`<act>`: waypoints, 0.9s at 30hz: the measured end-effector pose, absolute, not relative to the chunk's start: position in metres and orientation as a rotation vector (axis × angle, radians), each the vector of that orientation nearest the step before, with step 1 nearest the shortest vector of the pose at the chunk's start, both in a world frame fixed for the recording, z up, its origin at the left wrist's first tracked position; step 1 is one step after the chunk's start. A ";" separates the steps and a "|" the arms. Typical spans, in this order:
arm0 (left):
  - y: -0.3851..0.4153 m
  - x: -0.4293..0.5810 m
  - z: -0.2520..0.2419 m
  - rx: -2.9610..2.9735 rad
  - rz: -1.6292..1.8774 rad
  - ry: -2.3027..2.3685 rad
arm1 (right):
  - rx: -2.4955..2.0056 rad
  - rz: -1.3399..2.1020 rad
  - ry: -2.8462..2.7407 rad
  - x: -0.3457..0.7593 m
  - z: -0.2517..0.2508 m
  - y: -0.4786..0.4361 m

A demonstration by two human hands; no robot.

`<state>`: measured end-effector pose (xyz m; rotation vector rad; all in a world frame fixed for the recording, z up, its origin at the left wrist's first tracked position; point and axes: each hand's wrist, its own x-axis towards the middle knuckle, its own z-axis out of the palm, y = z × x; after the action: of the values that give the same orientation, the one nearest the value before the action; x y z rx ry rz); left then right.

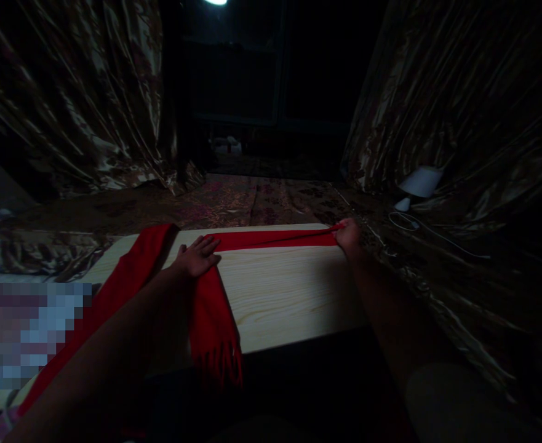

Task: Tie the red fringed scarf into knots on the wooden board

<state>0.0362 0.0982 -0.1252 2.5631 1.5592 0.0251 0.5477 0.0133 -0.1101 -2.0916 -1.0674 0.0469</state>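
Looking down at a pale wooden board (280,295), we see a red scarf (210,307) laid across it in a bent line. Our left hand (197,256) lies flat and open on the scarf, fingers spread, pressing the cloth down at the spot where it turns. Our right hand (348,237) is at the far right corner of the board, closed in a pinch on the scarf's end, and the stretch between the two hands runs straight and taut along the back edge of the board. The hands are well apart, one at each end of that stretch.

From under the left hand a second length of scarf runs toward us and hangs over the near edge, its fringe (222,363) dangling in the dark. A third length runs down to the left, beside our left forearm, and passes off the board.

We judge the work to be at an early stage: one stretch is smoothed and pulled straight, a corner is pinned, but the scarf is still spread in three directions and nothing yet lies layer on layer. The hanging end and the left length are both unhandled.

Around the board lie dark patterned curtains (459,123) on both sides and a patterned cover (261,200) behind. A small white lamp (419,183) with a thin cord rests to the right, well clear of the right hand.
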 end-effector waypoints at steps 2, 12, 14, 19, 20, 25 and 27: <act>0.098 0.036 -0.125 2.564 0.024 1.559 | -2.009 0.098 -0.994 0.549 -0.113 0.015; 0.098 0.036 -0.126 2.581 0.028 1.563 | -1.757 0.299 -0.723 0.538 -0.119 0.032; 0.098 0.036 -0.125 2.575 0.032 1.566 | -1.784 0.242 -0.811 0.542 -0.121 0.030; 0.098 0.037 -0.125 2.567 0.029 1.566 | -2.012 0.145 -0.967 0.555 -0.126 0.018; 0.098 0.037 -0.125 2.565 0.027 1.566 | -2.048 0.143 -0.967 0.556 -0.126 0.015; 0.099 0.036 -0.126 2.568 0.026 1.566 | -2.222 0.134 -1.007 0.558 -0.127 0.008; 0.099 0.036 -0.126 2.565 0.023 1.563 | -2.258 0.131 -1.055 0.558 -0.127 0.007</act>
<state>0.0360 0.0987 -0.1257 2.5649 1.5634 0.0226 0.5584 0.0067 -0.1268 -2.2584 -1.0555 0.1311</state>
